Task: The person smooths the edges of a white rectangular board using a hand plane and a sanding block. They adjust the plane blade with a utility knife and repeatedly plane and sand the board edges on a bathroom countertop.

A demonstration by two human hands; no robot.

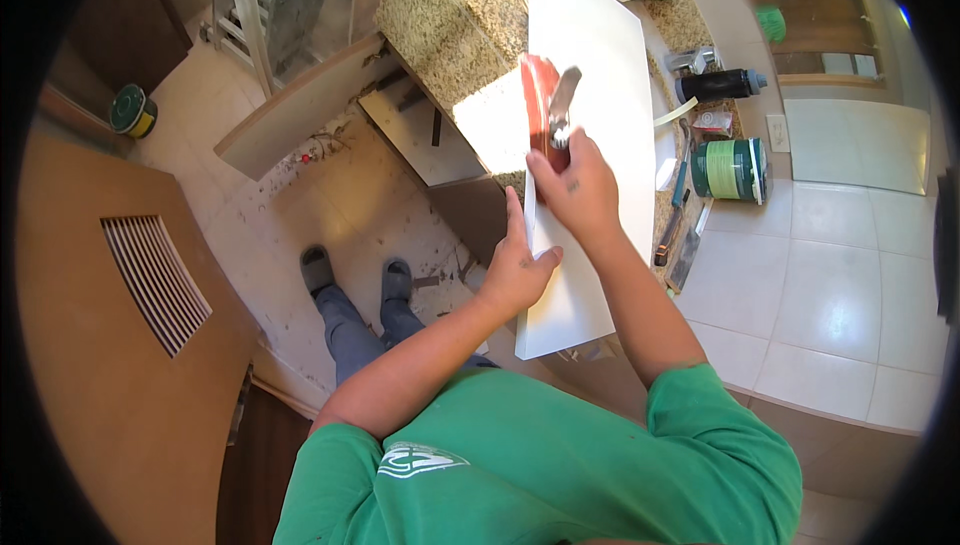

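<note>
A long white board [590, 95] lies across a speckled granite counter [455, 15], its near end jutting past the counter edge. My right hand [575, 190] is shut on a hand tool [548, 105] with a red body and a metal handle, pressed against the board's left edge. My left hand [518, 270] grips that same edge nearer to me, thumb on top of the board.
On the counter's right side stand a green-and-white can [728, 169], a dark bottle [718, 85] and small tools. A brown door with a vent [155, 280] stands at left. Loose wooden panels [300, 110] lean below the counter. Another person [765, 5] is far off.
</note>
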